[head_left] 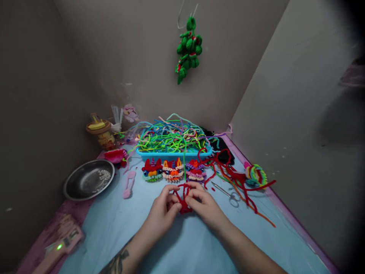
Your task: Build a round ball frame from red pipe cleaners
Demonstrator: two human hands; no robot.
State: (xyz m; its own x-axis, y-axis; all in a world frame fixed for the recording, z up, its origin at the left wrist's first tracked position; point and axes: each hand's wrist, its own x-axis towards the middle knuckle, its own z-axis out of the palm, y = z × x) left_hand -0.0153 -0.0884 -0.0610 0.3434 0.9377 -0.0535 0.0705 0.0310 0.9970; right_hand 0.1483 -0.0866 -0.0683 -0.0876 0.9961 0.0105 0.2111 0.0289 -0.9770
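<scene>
My left hand [162, 211] and my right hand [205, 205] meet over the light blue table top [119, 228], both pinched on a small red pipe-cleaner piece [184, 198] bent into loops. Just beyond them stand three finished pipe-cleaner figures [172, 169] in a row, red, orange and purple. Loose red pipe cleaners [228, 171] lie to the right of my right hand, beside small scissors [230, 193].
A blue tray [173, 153] heaped with coloured pipe cleaners sits at the back. A metal bowl [89, 179] is at left, a pink tool [61, 243] near the left edge, a coloured coil [256, 174] at right. A green ornament [188, 49] hangs on the wall.
</scene>
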